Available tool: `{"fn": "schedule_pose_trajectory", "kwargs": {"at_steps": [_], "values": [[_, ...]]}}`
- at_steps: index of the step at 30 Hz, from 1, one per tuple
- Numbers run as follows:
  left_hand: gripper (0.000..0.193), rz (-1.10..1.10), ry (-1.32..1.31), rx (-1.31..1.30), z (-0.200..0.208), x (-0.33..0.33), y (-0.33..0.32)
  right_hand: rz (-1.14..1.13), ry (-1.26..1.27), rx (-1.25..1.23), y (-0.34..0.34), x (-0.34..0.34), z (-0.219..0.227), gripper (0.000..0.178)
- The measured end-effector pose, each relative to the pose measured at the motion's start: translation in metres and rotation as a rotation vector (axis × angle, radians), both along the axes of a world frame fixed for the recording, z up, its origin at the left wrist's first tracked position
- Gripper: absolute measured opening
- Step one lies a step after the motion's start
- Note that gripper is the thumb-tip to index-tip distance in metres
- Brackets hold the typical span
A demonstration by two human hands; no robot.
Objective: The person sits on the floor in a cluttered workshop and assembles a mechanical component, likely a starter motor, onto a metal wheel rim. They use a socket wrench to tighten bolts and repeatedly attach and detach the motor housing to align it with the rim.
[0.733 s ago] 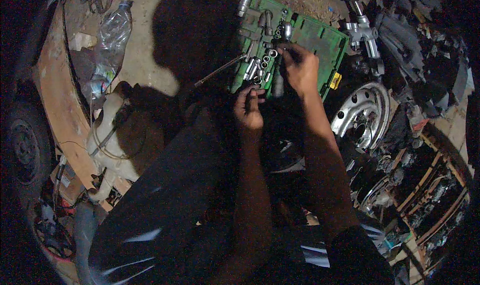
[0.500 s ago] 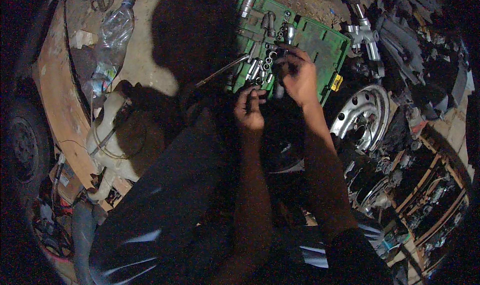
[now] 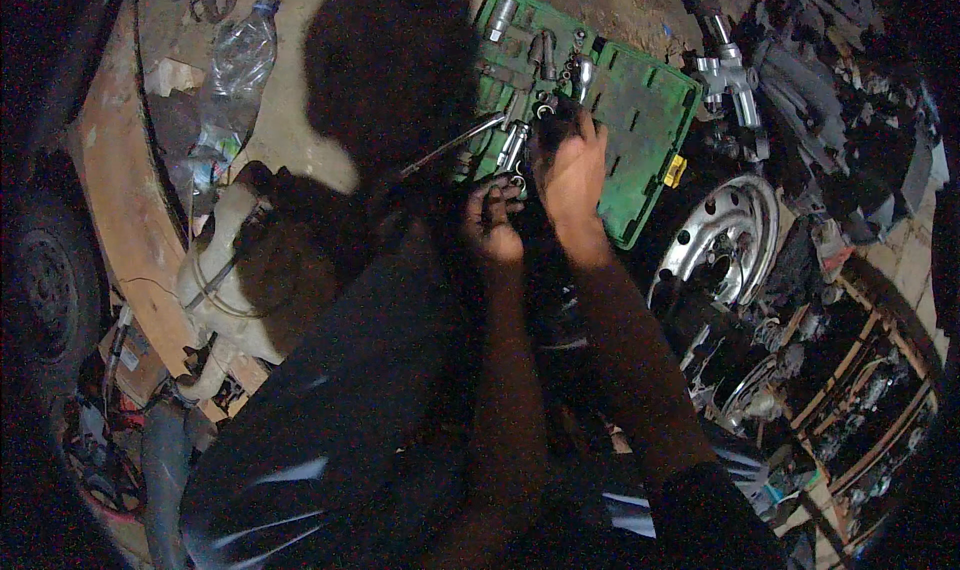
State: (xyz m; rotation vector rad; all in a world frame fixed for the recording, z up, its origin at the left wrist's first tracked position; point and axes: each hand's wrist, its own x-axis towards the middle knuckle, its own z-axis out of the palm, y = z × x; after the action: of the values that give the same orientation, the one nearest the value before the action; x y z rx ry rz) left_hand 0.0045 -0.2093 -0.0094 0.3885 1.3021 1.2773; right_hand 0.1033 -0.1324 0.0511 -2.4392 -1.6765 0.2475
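A green plastic socket-set case (image 3: 640, 130) lies unfolded on the ground, its left half holding chrome sockets (image 3: 502, 20) and other metal pieces. My right hand (image 3: 575, 170) is over the middle of the case with its fingers bent down among the small sockets; shadow hides the fingertips and whatever they grip. My left hand (image 3: 494, 220) is at the case's near edge, fingers curled in beside a small ring-shaped socket (image 3: 518, 180). What it holds, if anything, is too dark to make out. A long thin metal bar (image 3: 450, 145) slants across the case's left edge.
A steel wheel rim (image 3: 735, 235) stands right of the case, below a silver metal part (image 3: 735, 80). Left are a clear plastic bottle (image 3: 243, 55), a whitish plastic tank (image 3: 225, 240) and a wooden board (image 3: 125, 180). A tyre (image 3: 50, 290) is at the far left.
My right hand has moved left and slightly nearer, down over the small sockets, and now covers several of them. My left hand stays nearly in place. The view has shifted slightly.
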Motion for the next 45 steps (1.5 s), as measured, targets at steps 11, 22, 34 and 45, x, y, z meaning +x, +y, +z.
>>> {"fn": "schedule_pose_trajectory", "kwargs": {"at_steps": [11, 22, 34, 45], "values": [[0.017, 0.008, -0.016, 0.092, 0.037, -0.004, 0.016, -0.112, -0.028, -0.035, 0.019, -0.004, -0.016, 0.023], [0.019, -0.061, 0.056, -0.081, 0.058, -0.009, 0.025, 0.049, 0.190, 0.040, 0.014, 0.008, 0.016, 0.032], [0.017, -0.067, 0.109, -0.047, 0.056, -0.003, 0.025, 0.106, -0.080, -0.284, 0.027, 0.008, 0.012, 0.020], [0.016, -0.072, 0.099, 0.035, 0.058, -0.001, 0.028, -0.016, -0.082, -0.468, 0.036, -0.005, 0.005, 0.027]]}}
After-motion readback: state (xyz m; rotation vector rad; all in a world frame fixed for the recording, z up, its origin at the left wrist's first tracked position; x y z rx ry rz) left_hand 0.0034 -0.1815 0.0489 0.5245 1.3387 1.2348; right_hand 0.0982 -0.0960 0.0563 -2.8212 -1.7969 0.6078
